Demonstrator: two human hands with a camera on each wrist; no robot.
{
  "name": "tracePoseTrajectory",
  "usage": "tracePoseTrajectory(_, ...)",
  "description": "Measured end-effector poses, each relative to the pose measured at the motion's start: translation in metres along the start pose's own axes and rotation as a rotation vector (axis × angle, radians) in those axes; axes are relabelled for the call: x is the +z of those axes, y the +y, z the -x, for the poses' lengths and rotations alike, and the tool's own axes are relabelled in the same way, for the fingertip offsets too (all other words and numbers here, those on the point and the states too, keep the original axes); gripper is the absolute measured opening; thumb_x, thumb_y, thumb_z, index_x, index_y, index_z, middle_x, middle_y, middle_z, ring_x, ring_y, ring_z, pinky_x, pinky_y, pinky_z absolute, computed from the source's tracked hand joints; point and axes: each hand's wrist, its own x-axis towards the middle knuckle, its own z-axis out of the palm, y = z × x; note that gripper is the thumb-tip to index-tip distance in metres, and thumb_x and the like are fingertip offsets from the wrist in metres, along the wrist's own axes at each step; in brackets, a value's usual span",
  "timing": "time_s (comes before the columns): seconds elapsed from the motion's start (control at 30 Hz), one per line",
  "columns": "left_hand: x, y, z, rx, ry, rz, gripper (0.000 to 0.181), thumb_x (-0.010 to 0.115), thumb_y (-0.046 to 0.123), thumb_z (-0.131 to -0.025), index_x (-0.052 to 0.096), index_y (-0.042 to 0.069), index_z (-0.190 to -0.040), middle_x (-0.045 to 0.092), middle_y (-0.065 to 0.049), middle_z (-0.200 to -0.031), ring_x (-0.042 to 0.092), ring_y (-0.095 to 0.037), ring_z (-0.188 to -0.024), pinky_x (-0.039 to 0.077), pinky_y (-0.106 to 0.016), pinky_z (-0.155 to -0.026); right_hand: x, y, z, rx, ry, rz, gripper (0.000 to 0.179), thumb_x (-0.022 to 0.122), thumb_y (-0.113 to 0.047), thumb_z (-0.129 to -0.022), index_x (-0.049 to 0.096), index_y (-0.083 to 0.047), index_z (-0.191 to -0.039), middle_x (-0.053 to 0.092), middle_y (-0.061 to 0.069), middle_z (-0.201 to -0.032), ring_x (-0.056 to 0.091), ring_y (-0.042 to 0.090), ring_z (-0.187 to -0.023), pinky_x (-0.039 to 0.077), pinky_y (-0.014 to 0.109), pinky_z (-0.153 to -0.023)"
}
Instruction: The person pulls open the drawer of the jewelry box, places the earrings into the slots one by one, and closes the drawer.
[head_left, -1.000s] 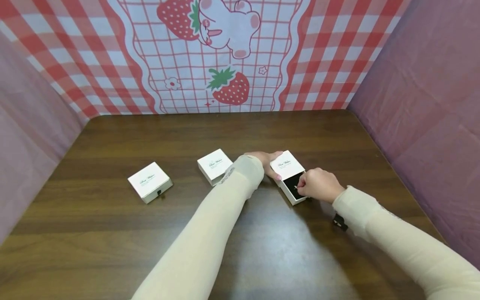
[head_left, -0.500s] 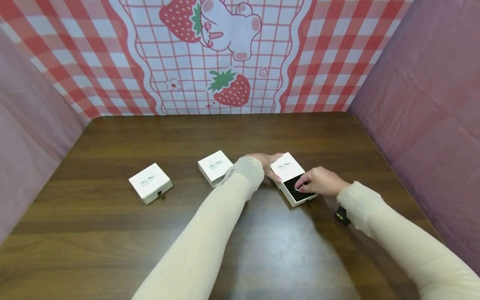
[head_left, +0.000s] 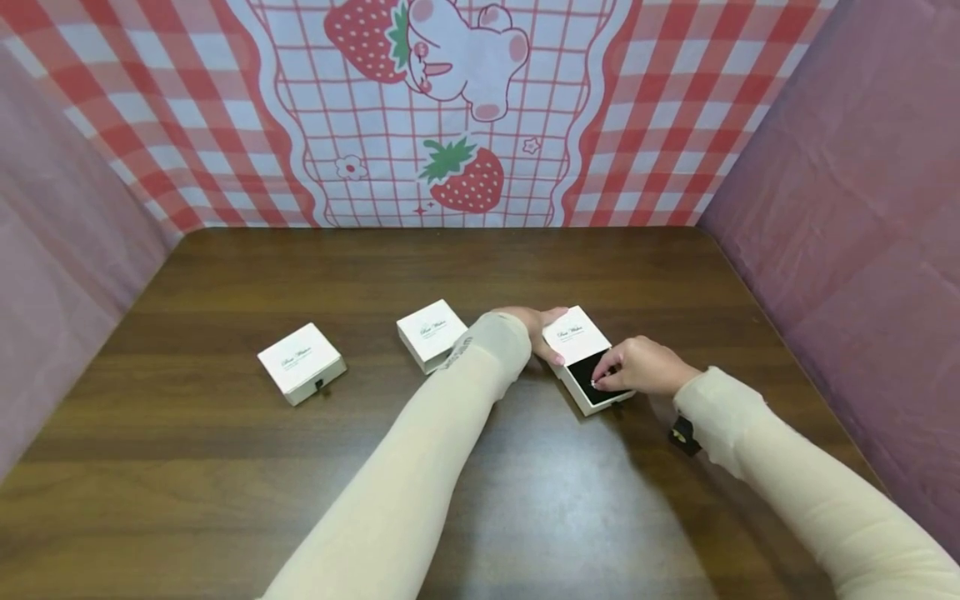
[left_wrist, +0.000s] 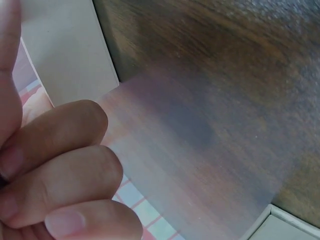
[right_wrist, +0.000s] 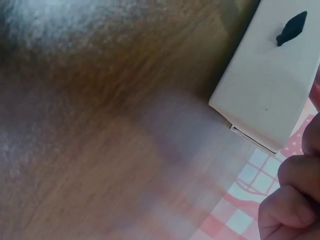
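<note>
A small white slide-out gift box [head_left: 576, 335] with dark printing stands on the table at the right in the head view, its drawer pulled partway toward me and lined in black [head_left: 583, 372]. My left hand [head_left: 534, 327] grips the sleeve from the left, thumb along its near side. Over the drawer, my right hand [head_left: 641, 367] pinches a tiny shiny silvery piece [head_left: 593, 383] at the fingertips; the fingers cover most of it. The right wrist view shows the drawer front [right_wrist: 267, 75] with its black pull tab [right_wrist: 292, 29] and curled fingers [right_wrist: 287, 205] beside it.
Two similar white boxes, both closed, stand on the brown wooden table [head_left: 300, 275]: one at the left [head_left: 300, 360], another in the middle [head_left: 432, 332] close to my left forearm. A red checked strawberry-print cloth [head_left: 465, 108] hangs behind the table, with pink cloth [head_left: 825, 233] along the right side.
My right hand's fingers have shifted slightly over the open drawer, uncovering more of the black lining than a second ago. My left hand keeps its grip on the box.
</note>
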Motion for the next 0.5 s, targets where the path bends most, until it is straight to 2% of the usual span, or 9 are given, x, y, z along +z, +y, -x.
tracePoseTrajectory(0.1, 0.0, 0.001, 0.002, 0.0, 0.005, -0.006, 0.098, 0.072, 0.057, -0.077, 0.014, 0.039, -0.153, 0.036, 0.004, -0.151, 0.04, -0.011, -0.131, 0.034, -0.03, -0.102, 0.001, 0.0, -0.001, -0.015, 0.011, 0.01, 0.004, 0.076, -0.015, -0.079, 0.077, -0.011, -0.08, 0.065, -0.01, -0.069, 0.048, 0.004, -0.062, 0.042, 0.025, -0.058)
tracePoseTrajectory(0.13, -0.002, 0.004, 0.009, 0.0, -0.004, -0.005, 0.094, 0.07, 0.054, -0.081, 0.014, 0.035, -0.154, 0.035, 0.003, -0.152, 0.039, -0.012, -0.132, 0.033, -0.03, -0.103, 0.001, 0.0, -0.001, -0.02, 0.012, 0.011, 0.004, 0.076, -0.015, -0.079, 0.077, -0.011, -0.08, 0.064, -0.011, -0.068, 0.047, 0.003, -0.062, 0.042, 0.024, -0.057)
tracePoseTrajectory(0.23, -0.002, 0.006, 0.012, 0.006, 0.002, 0.002, 0.093, 0.07, 0.052, -0.082, 0.014, 0.035, -0.154, 0.035, 0.003, -0.152, 0.039, -0.012, -0.131, 0.033, -0.03, -0.103, 0.002, 0.0, -0.001, -0.035, 0.014, 0.016, 0.004, 0.075, -0.014, -0.08, 0.077, -0.011, -0.08, 0.062, -0.012, -0.065, 0.047, 0.002, -0.06, 0.042, 0.024, -0.056)
tracePoseTrajectory(0.5, -0.003, 0.006, 0.016, 0.017, 0.011, 0.02, 0.092, 0.07, 0.049, -0.083, 0.015, 0.034, -0.154, 0.036, 0.001, -0.152, 0.041, -0.015, -0.13, 0.034, -0.031, -0.101, 0.003, -0.004, -0.004, -0.049, 0.022, 0.08, 0.004, 0.075, -0.018, -0.08, 0.077, -0.014, -0.079, 0.068, -0.009, -0.071, 0.053, 0.004, -0.063, 0.046, 0.028, -0.058)
